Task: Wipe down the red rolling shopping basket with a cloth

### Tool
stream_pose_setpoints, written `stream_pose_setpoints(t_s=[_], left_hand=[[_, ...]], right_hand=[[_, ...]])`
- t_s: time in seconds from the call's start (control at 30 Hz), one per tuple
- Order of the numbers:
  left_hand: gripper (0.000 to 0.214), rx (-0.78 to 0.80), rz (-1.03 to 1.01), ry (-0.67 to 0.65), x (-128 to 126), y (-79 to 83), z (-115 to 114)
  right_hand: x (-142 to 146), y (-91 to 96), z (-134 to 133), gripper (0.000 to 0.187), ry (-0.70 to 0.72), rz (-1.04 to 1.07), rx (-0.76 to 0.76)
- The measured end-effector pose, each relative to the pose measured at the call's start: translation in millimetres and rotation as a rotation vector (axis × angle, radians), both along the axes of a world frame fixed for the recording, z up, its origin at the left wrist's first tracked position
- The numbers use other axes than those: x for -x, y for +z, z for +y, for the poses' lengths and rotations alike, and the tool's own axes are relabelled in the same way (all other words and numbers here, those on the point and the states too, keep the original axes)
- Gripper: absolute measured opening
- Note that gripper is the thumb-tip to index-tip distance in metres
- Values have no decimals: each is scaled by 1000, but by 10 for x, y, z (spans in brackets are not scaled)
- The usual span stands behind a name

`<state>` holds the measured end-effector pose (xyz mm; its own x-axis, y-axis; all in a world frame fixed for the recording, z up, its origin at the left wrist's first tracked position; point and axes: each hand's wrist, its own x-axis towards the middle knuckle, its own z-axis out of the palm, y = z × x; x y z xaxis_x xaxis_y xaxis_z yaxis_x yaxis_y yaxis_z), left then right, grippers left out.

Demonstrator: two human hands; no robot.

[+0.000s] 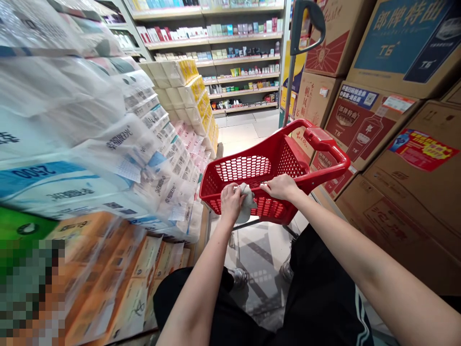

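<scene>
Plastic-wrapped packs (61, 96) are piled high at left. Centre, the left hand (231, 203) clutches a pale grey cloth (248, 201) against the near rim of a red shopping cart (266, 149); further right, the right hand (281, 187) grips that rim. Printed cardboard cartons (410, 192) stand stacked at far right.

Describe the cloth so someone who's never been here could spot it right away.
Find the red cart in the aisle, between the wrapped packs and the stacked boxes. At its near side, look at the left hand. The cloth hangs from its fingers, pale and crumpled against the cart's red, perforated wall.
</scene>
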<state>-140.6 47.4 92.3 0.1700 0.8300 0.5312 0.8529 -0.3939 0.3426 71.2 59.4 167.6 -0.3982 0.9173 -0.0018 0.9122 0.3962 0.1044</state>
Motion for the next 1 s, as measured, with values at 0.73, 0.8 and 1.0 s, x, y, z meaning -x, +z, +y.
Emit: stream_pose_setpoints(t_s=[0.73,0.8,1.0], left_hand=[[24,55,142,-37,753,-193,97],[37,44,215,-79,588,-181,108],[28,126,434,11,409,-100,181]], right_hand=[[-198,-21,109,77,-9,-41,38],[-199,-16,116,78,-12,-50,46],[-229,-37,148,78,7,-39,20]])
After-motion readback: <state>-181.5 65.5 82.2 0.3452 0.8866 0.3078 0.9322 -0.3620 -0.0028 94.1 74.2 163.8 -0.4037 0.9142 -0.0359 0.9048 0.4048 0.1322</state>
